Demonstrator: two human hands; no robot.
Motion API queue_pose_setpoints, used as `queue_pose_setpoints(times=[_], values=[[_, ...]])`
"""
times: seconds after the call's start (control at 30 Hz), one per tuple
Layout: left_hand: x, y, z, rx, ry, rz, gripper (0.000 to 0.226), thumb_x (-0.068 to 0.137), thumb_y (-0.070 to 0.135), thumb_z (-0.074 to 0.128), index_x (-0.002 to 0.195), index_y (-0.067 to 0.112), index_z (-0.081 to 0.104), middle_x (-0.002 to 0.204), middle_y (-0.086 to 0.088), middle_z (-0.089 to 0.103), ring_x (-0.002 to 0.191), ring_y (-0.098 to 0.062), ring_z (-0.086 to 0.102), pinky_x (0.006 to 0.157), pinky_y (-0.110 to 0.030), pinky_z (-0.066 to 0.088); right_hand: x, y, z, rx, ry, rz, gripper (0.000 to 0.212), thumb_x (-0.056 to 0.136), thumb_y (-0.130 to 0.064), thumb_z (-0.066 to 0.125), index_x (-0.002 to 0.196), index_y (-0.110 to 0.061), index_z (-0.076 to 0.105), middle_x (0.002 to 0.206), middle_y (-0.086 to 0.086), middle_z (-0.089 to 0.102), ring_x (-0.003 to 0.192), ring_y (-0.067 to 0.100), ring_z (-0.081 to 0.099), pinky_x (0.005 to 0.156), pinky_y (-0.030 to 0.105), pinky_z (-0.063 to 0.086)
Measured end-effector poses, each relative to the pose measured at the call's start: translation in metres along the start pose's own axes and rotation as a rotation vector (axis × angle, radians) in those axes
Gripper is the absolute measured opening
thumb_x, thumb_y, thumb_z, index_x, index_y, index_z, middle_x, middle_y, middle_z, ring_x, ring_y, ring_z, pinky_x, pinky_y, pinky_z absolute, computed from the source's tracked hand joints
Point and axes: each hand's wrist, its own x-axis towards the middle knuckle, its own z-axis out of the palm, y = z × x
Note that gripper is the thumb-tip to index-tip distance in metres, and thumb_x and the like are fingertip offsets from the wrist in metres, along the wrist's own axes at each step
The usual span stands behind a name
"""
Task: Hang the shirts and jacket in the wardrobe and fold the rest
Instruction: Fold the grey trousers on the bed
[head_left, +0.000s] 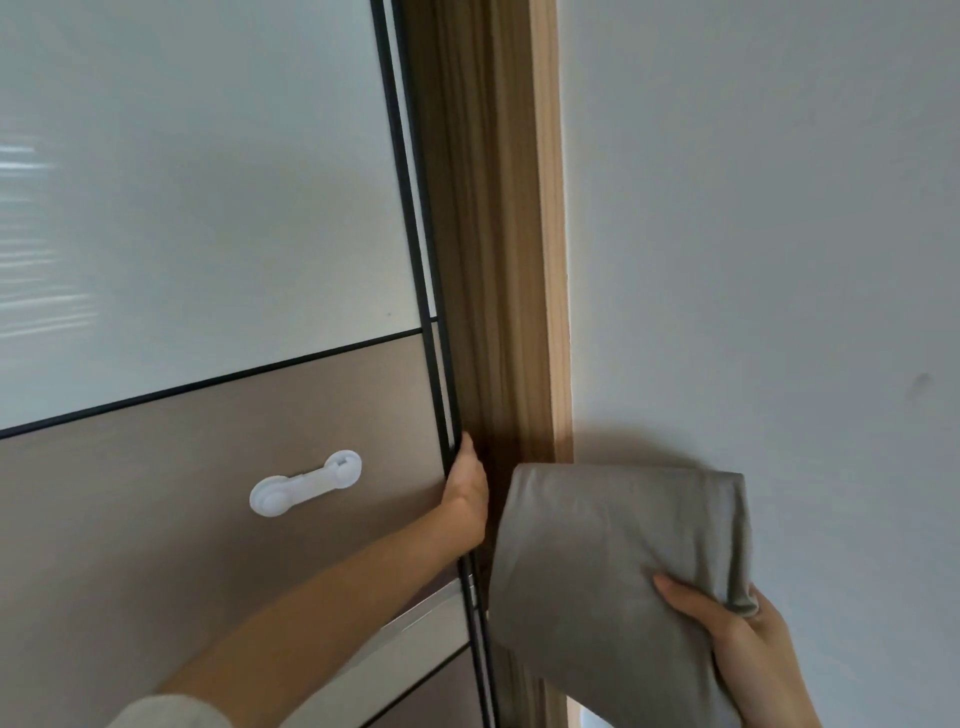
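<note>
"Both hands busy?"

"Yes. My left hand (467, 499) grips the black edge of the wardrobe door (208, 441), with the fingers hooked round the frame and mostly out of sight."

"And the right?"

"My right hand (748, 644) pinches the folded grey garment (597, 545) at its lower right corner. The thumb lies on top and the other fingers are underneath, mostly hidden."

"Where is the garment, exactly?"

"Held up in the air, just right of the door edge and my left hand. It's in front of the wooden side panel (493, 260) and the pale wall (753, 208). Folded like this, I can't tell what kind of garment it is."

"And the door?"

"Glossy white above, taupe below, with a thin black strip between. A white plastic latch (305, 483) is stuck on the taupe part, left of my left hand. A pale sleeve (171, 714) shows low on that arm."
</note>
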Motion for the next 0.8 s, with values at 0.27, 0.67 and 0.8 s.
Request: queue_pose_setpoints(times=[0.27, 0.67, 0.8], values=[[-0.039, -0.002, 0.034, 0.032, 0.027, 0.009, 0.056, 0.101, 0.047, 0.044, 0.149, 0.017, 0.041, 0.154, -0.013, 0.04, 0.144, -0.041, 0.029, 0.116, -0.066, 0.012, -0.008, 0.011, 0.025, 0.003, -0.017, 0.013, 0.032, 0.067, -0.008, 0.085, 0.096, -0.009, 0.073, 0.091, 0.01, 0.076, 0.091, 0.029, 0.07, 0.086, 0.044, 0.055], [-0.124, -0.009, 0.098, 0.119, 0.043, -0.039, 0.064, 0.101, 0.05, 0.041, 0.154, 0.015, 0.03, 0.16, -0.016, 0.026, 0.147, -0.043, 0.017, 0.117, -0.065, 0.013, -0.054, 0.019, 0.077, 0.032, -0.099, 0.028, 0.032, 0.068, -0.01, 0.084, 0.098, -0.007, 0.072, 0.091, 0.012, 0.076, 0.088, 0.031, 0.071, 0.083, 0.044, 0.055], [-0.159, -0.014, 0.124, 0.131, 0.056, -0.075, 0.065, 0.102, 0.047, 0.04, 0.155, 0.012, 0.025, 0.161, -0.017, 0.022, 0.148, -0.045, 0.013, 0.119, -0.062, 0.008, -0.075, 0.022, 0.103, 0.033, -0.124, 0.006, 0.031, 0.07, -0.005, 0.082, 0.099, -0.004, 0.072, 0.088, 0.013, 0.076, 0.087, 0.03, 0.07, 0.076, 0.037, 0.054]])
